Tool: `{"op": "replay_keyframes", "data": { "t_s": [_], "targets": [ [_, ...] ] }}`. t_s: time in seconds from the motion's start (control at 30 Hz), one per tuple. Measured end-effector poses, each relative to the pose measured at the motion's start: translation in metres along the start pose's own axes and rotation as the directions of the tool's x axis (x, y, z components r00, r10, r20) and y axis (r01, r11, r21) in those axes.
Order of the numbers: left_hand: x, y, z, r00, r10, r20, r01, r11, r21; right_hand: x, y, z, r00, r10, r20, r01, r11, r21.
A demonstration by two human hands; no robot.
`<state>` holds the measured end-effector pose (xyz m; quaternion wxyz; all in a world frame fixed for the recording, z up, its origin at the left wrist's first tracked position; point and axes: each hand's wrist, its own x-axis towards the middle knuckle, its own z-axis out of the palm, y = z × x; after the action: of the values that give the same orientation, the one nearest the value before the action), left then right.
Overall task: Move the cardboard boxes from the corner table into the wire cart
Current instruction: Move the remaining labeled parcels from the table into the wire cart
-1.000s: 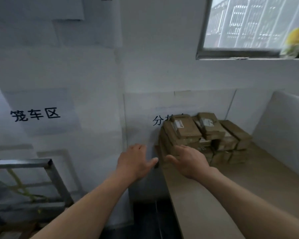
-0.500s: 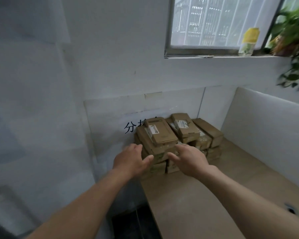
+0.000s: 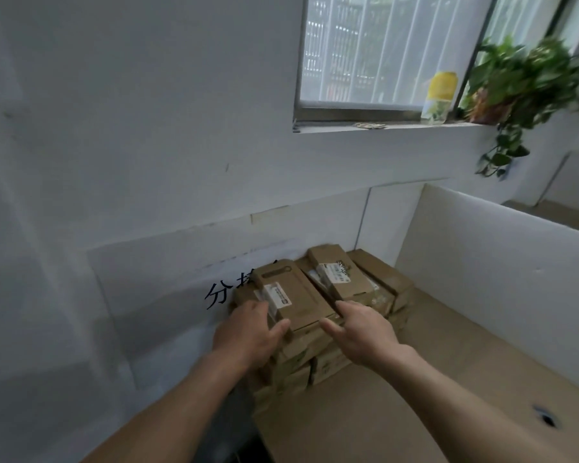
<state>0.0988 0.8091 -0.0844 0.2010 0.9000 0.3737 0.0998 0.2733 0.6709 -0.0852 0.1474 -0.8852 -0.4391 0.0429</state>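
Several flat brown cardboard boxes are stacked in the back left corner of the light wooden table (image 3: pixel 432 379). The top box of the near stack (image 3: pixel 295 295) carries a white label. My left hand (image 3: pixel 248 332) lies against that stack's left front corner, fingers spread and relaxed, thumb along the box's front edge. My right hand (image 3: pixel 361 332) reaches at the stack's right side, fingers extended toward the gap beside a second labelled box (image 3: pixel 340 275). Neither hand has closed around a box. The wire cart is out of view.
White partition panels (image 3: pixel 482 262) wall the table on the back and right. A cable hole (image 3: pixel 547 419) is in the tabletop at right. A windowsill above holds a yellow-capped bottle (image 3: pixel 440 95) and a trailing plant (image 3: pixel 515 91). Dark floor shows left of the table.
The view has swung right, away from the metal cart frame, and closer to the table. Both hands have moved forward from mid-air onto the front of the near box stack.
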Motion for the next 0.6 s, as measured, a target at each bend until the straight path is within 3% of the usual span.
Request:
{"op": "replay_keyframes", "data": {
  "t_s": [0.27,0.6],
  "targets": [
    [0.043,0.013,0.005,0.998,0.062,-0.002,-0.062,0.998,0.005,0.019,0.014,-0.021,0.996,0.091,-0.024,-0.092,0.994,-0.055],
    [0.077,0.029,0.019,0.999,0.041,0.008,-0.041,0.999,0.012,0.05,0.032,-0.035,0.996,0.09,-0.003,-0.09,0.994,-0.063]
  ]
}}
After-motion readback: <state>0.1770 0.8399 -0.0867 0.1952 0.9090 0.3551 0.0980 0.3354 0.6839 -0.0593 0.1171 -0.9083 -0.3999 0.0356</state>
